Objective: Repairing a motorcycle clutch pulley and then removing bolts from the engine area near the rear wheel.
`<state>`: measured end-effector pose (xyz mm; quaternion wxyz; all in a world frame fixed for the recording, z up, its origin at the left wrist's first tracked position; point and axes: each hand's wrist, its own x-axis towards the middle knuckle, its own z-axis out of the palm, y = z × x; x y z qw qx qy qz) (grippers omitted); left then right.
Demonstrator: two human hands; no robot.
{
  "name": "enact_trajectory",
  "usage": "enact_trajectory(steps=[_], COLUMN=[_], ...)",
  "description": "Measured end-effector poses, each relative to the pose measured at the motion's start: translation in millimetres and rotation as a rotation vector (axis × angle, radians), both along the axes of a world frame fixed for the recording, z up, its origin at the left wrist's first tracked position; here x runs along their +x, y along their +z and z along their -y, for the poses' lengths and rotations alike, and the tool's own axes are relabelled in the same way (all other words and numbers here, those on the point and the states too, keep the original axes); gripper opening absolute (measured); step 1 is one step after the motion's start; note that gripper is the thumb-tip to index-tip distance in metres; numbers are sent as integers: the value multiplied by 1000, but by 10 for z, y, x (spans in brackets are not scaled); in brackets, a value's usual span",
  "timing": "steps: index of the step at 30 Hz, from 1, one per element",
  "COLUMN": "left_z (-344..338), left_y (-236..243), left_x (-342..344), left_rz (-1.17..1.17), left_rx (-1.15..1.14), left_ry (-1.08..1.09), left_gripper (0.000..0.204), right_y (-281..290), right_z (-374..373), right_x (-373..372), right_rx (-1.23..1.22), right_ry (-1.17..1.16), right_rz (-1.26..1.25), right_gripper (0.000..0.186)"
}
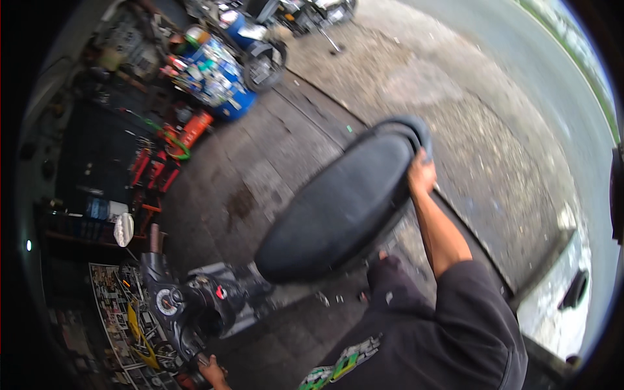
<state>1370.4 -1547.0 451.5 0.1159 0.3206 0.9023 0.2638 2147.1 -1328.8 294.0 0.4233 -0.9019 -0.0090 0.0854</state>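
Observation:
A dark motor scooter (214,296) stands beside me, its front to my left and its long black seat (338,211) to my right. My right hand (422,174) reaches out to the back of the seat and is closed round the dark grab rail (424,133). Down at the lower edge, my left hand (212,373) is wrapped round the near handlebar grip (203,359). The far grip (155,238) is free, with a mirror (123,229) beside it. A round gauge (168,301) sits between the grips.
Stained tiles (260,175) cover the floor, with rough concrete (481,149) and a road beyond. A blue drum (235,104) heaped with rubbish, an orange-red jack-like tool (195,129) and parked motorcycles (305,16) stand at the back. Cluttered shelves line the left.

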Motion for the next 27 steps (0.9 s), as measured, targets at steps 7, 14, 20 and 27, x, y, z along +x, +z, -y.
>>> enact_trajectory(steps=[7,14,20,27], left_z=[-201,-70,-204,-238], left_y=[232,114,107,80], left_x=[334,117,439,589], left_rz=[78,112,135,-625], left_rx=[-32,4,29,-101], left_ry=[61,58,-65,87], left_gripper=[42,47,42,76], right_y=[-26,-374,-619,-969], right_z=[-251,-145,-221,1424], right_x=[92,190,704,638], right_rx=[27,140,-61,57], right_ry=[118,342,481,933], right_rz=[-99,-223,131,-123], right_gripper=[70,69,70,49])
